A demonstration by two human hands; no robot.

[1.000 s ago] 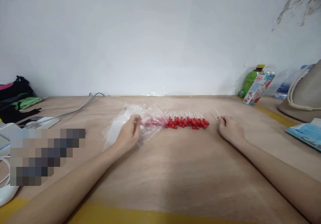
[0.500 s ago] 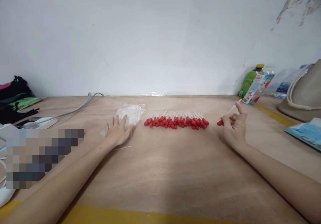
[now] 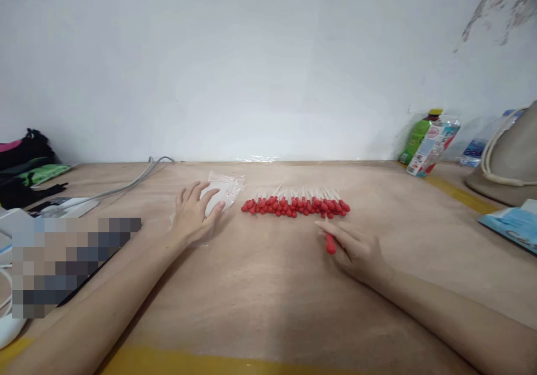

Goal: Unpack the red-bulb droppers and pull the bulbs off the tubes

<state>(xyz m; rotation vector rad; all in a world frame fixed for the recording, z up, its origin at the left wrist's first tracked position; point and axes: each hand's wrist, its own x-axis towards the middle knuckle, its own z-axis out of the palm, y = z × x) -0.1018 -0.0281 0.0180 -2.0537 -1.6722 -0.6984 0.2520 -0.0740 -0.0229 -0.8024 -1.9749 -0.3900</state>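
Observation:
A row of several red-tipped sticks (image 3: pixel 296 204) lies across the wooden table (image 3: pixel 268 296). My right hand (image 3: pixel 354 249) rests just in front of the row's right half, its fingers closed on one red-tipped stick (image 3: pixel 330 243) with the red tip pointing toward me. My left hand (image 3: pixel 193 215) lies flat with spread fingers on a stack of clear plastic bags (image 3: pixel 224 187), left of the row.
Grey cables (image 3: pixel 126 182) and a blurred patch sit at the left, with dark bags (image 3: pixel 25 159) behind. Bottles (image 3: pixel 428 140), a beige hat (image 3: pixel 509 162) and a blue packet (image 3: pixel 514 224) stand at the right. A yellow line (image 3: pixel 268 364) marks the table's front edge.
My left hand let go of a lifted bag and now lies flat on the stack. My right hand picked up one stick at the right and carried it left, in front of the row.

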